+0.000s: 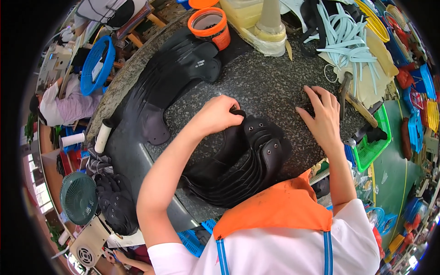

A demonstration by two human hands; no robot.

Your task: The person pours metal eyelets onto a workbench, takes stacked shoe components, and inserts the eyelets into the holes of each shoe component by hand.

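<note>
My left hand (222,114) is closed in a pinch on the edge of a black leather piece (236,137). The piece curves up beside a fanned stack of black leather pieces (220,185) with metal eyelets at one end, close in front of me on the dark speckled stone tabletop (270,75). My right hand (323,110) is apart from the stack, to its right. Its fingers are spread over the tabletop with nothing in them. Just right of that hand lies a hammer (362,107) with a wooden handle.
More black pieces (176,68) lie overlapped at the far left. An orange tub (209,27) of small dark parts stands behind them. Pale blue strips (350,39) heap at the far right, above a green basket (373,142). A fan (79,198) and other people are at left.
</note>
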